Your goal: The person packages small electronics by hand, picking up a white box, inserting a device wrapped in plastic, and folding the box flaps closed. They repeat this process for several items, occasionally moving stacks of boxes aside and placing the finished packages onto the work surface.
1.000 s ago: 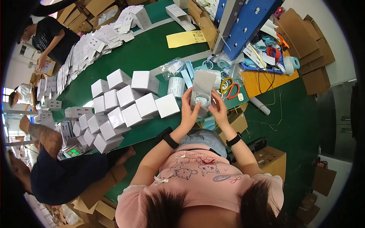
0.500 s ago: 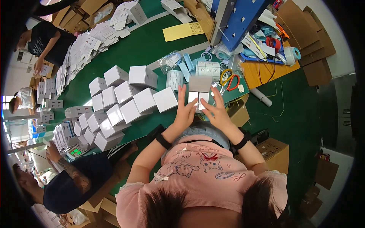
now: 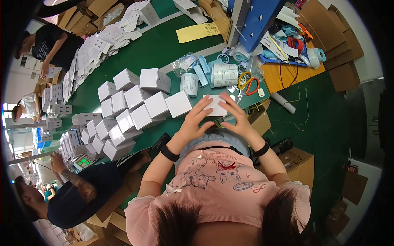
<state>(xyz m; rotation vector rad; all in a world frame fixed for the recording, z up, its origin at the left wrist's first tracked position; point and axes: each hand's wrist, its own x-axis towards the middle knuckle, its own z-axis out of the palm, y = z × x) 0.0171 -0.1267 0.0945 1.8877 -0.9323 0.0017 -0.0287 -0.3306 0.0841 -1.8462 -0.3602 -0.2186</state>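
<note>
A small white box [image 3: 215, 107] stands near the table's front edge, its top now a flat white face. My left hand [image 3: 196, 122] reaches over the box's left side, fingers stretched out and spread on the top, thumb pointing right along the near side. From the other side, my right hand [image 3: 238, 119] lays its spread fingers over the top's right part. The fingers partly cover the box. Just left of it, several closed white boxes [image 3: 179, 104] stand in rows. Beyond it lie a roll of white labels [image 3: 224, 75], a smaller label roll [image 3: 188, 84] and scissors [image 3: 251, 87].
A blue metal post [image 3: 260, 26] rises from the table's far right, beside a blue tray [image 3: 301, 59] of tools and tape. Flattened white cartons [image 3: 96, 47] pile up far left, near a yellow paper [image 3: 198, 33]. A person in dark clothes [image 3: 88, 192] works at my left; others are farther off.
The box's raised flap has come down, covering the top. My fingers moved from beside the box onto its lid, and my thumbs drew back toward me.
</note>
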